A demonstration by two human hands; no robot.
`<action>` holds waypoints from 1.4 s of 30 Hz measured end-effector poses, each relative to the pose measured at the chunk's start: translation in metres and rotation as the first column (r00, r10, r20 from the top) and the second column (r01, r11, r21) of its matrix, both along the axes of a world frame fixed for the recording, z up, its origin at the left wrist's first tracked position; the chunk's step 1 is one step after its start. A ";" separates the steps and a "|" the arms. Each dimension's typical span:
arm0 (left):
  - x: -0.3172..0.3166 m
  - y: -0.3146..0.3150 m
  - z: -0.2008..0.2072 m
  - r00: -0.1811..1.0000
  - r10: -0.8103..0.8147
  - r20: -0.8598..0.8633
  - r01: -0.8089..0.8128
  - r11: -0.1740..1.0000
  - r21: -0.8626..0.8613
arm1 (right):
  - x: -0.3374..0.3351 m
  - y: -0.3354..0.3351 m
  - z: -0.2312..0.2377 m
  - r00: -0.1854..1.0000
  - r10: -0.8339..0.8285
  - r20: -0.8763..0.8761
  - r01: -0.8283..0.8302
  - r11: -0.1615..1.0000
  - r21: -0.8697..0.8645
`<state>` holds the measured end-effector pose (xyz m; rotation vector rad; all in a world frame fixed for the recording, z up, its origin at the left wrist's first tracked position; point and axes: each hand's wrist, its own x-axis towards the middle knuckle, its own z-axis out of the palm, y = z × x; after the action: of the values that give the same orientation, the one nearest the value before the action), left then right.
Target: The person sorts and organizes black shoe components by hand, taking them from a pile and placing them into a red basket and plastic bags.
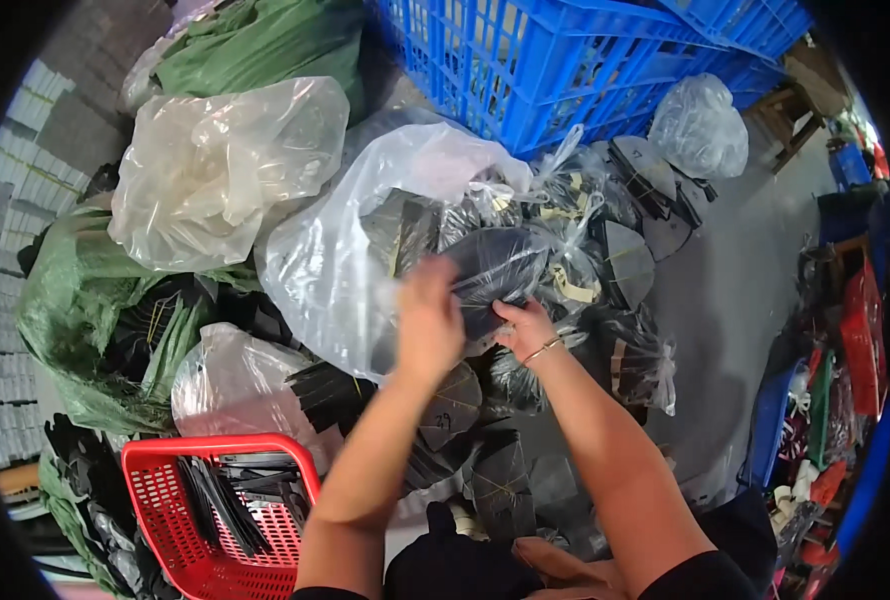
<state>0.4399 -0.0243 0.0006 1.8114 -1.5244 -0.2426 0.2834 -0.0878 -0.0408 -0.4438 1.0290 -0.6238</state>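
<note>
In front of me, my right hand [527,326] grips the lower edge of a dark, rounded bundle in clear plastic [500,262], thumb lying on top. A thin bangle circles that wrist. My left hand [431,312], smeared by motion, is at the bundle's left side; its fingers are too blurred to read. Left of it spreads a large clear plastic bag [315,262], its mouth by a stack of dark pieces [402,232]. More knotted clear bags with dark contents [571,275] lie beyond and right of the bundle. Under my arms are tied dark stacks [500,485].
Blue plastic crates [565,75] stand at the far side. A red basket [137,490] with black strips inside is at the near left. Green sacks [70,310] and a crumpled clear bag [230,165] lie left. Grey floor [710,320] shows right, beside cluttered shelves.
</note>
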 end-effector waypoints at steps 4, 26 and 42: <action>0.069 -0.042 0.026 0.962 0.269 -0.049 -0.268 0.963 0.023 | -0.006 -0.009 0.009 0.987 0.078 -0.141 -0.072 0.996 0.051; 0.100 -0.203 -0.110 0.995 0.091 -0.035 -0.088 0.993 0.083 | -0.024 -0.041 -0.048 0.922 0.303 -0.242 -0.342 0.929 -0.143; 0.050 -0.163 -0.029 0.911 0.205 0.358 -0.221 0.975 0.004 | -0.014 -0.047 -0.041 0.881 0.347 -0.322 -0.430 0.870 -0.240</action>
<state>0.4896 -0.1872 -0.0282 2.1252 -1.5490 0.1700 0.2697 -0.1343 -0.0820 -1.0099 1.0597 -0.3568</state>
